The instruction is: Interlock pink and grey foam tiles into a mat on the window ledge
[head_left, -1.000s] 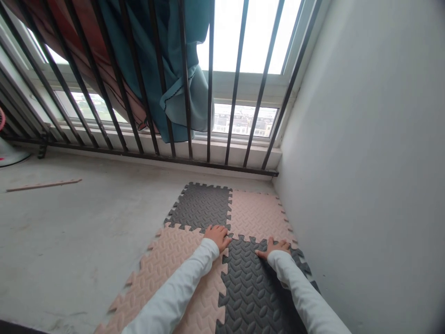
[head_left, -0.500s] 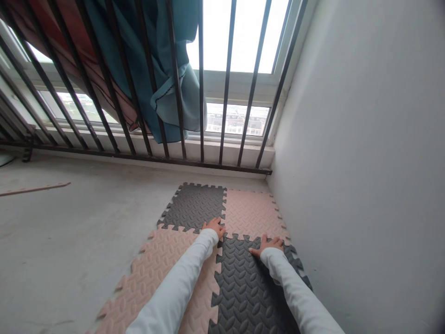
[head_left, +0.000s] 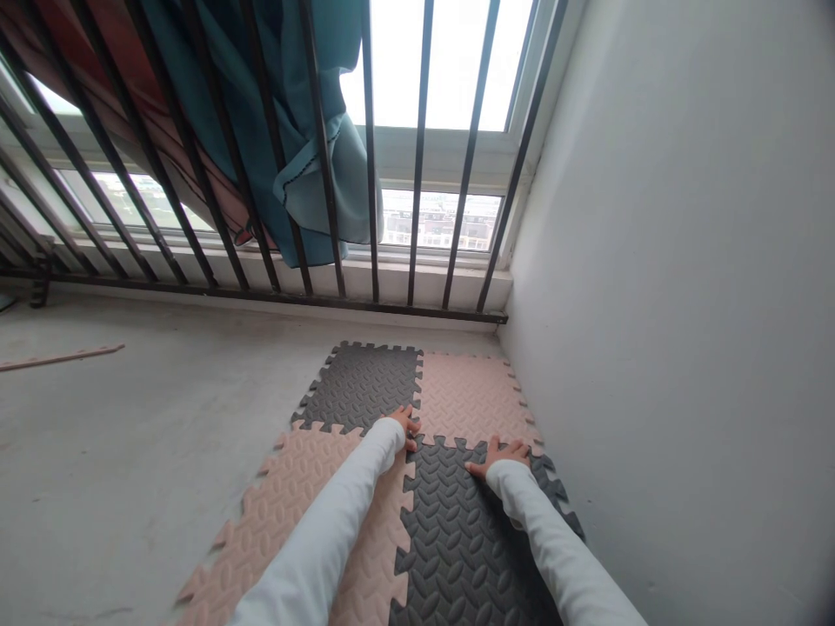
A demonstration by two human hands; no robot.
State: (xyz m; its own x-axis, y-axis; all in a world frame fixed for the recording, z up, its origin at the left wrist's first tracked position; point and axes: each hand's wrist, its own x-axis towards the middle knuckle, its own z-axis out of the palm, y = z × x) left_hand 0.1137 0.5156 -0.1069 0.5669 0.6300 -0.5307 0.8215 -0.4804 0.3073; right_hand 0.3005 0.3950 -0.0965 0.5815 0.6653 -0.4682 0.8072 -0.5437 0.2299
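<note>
Four-cornered foam puzzle mats with a raised leaf pattern lie joined in a checker layout on the floor. My left hand [head_left: 405, 426] rests, fingers spread, where the corners meet, touching the far dark grey mat [head_left: 365, 382] and the near pink mat [head_left: 313, 496]. My right hand [head_left: 501, 456] lies open with thumb out on the near dark grey mat [head_left: 463, 539], its fingertips at the seam with the far pink mat [head_left: 476, 396]. Neither hand holds anything. White sleeves cover both forearms and hide parts of the near mats.
A white wall [head_left: 684, 304] runs close along the mats' right side. Behind them stands a dark metal railing [head_left: 293, 300], with teal and red curtains [head_left: 254, 130] and a window beyond. A thin pink strip [head_left: 65, 356] lies on the grey floor [head_left: 130, 461] at left.
The view has shifted slightly, so the scene sits a little further left. Both hands stay at the same seams; my left fingers have moved only a little.
</note>
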